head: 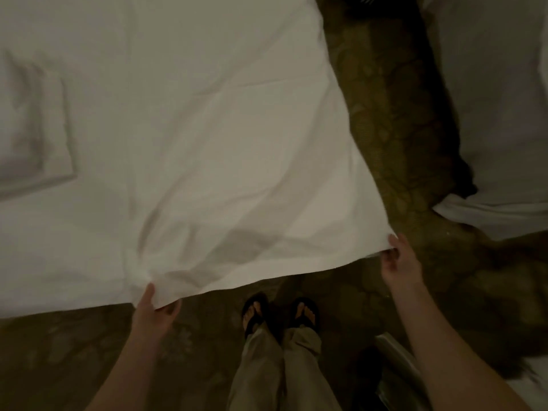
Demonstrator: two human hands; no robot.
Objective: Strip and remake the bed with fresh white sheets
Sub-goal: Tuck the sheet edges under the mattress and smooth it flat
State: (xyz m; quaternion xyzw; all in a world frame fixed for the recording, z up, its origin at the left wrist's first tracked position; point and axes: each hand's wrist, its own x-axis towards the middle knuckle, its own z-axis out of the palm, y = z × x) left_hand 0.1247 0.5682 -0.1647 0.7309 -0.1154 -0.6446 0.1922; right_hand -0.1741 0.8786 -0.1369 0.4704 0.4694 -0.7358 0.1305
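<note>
A white sheet spreads over the bed and fills most of the head view; its near edge is lifted above the patterned carpet; the left hand pinches that edge, thumb on top and fingers curled beneath; the right hand pinches the sheet's near right corner; creases run from both grips into the cloth. A folded white cloth lies on the sheet at far left; a second white-covered bed stands at right across the carpet; the person's feet in black flip-flops stand between the arms.

Folded linen cropped at left.
</note>
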